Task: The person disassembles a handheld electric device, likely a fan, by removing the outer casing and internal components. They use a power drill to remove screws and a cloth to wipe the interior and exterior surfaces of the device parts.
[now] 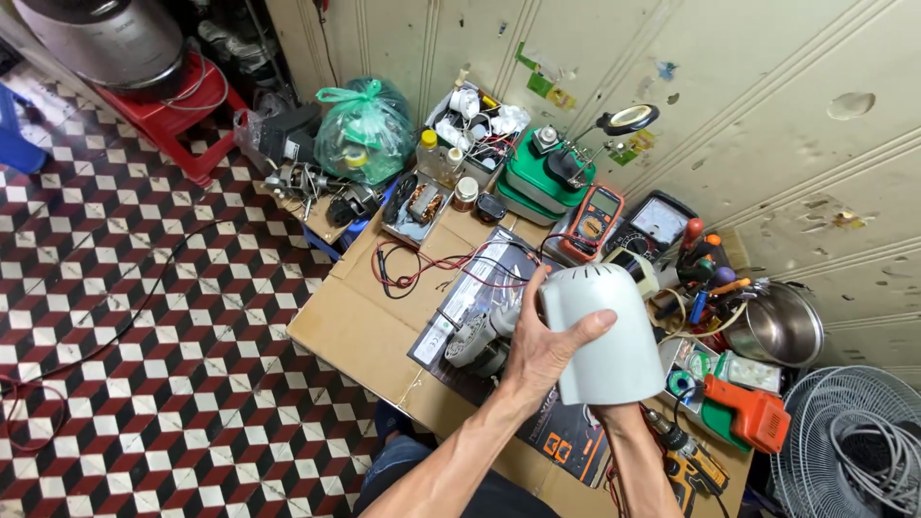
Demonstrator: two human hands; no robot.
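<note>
We hold a white plastic cover (602,331) just right of frame centre, lifted above the cardboard-covered counter (350,321). Our left hand (547,350) wraps its near side, thumb across the front, grip closed round the shell. Our right hand (614,414) sits under the cover, mostly hidden; can't tell how far its grip is closed, tho it seems to support the bottom edge.

Cover looks light, stiff, thin-walled & smooth w/ vent slots on top, so prob. a bit slippery and crackable if squeezed; best held by the rim or both sides. A small grey motor (475,338) sticks out at its left end.

Containers: green plastic bag (365,134) upper centre, tied, stuffed w/ scraps. Open box (477,125) beside it holds white plugs & wires. Small tray (419,206) carries a copper-wound part. Steel pot (779,326) at right, contents not visible. Two meters (595,219) lie near the wall, orange drill (750,412) lower right.
</note>
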